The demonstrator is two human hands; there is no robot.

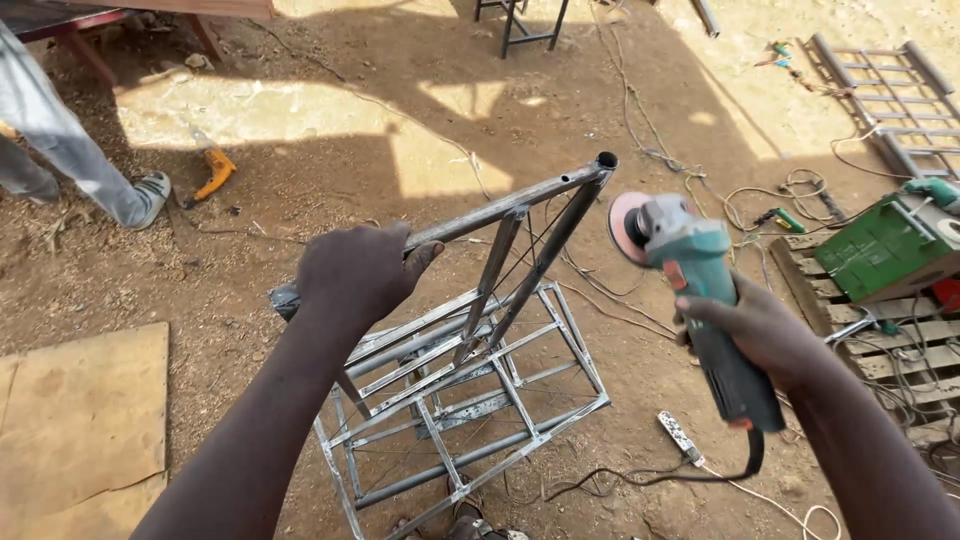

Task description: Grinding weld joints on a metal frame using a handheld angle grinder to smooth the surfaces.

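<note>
Dirt yard; left hand grips frame tube; right hand grips grinder, disc up-left.

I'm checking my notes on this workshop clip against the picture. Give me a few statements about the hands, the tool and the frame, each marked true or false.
1. The left hand grips the top bar of the welded metal frame. True.
2. The right hand holds a hammer. False: it holds a teal angle grinder.
3. The grinder's disc is pressed against the frame. False: it is in the air, apart from the open tube end.
4. A green box-shaped machine sits on a wooden pallet to the right. True.
5. Another person's shoe shows at upper left. True.
6. The ground is tiled. False: it is bare dirt.
</note>
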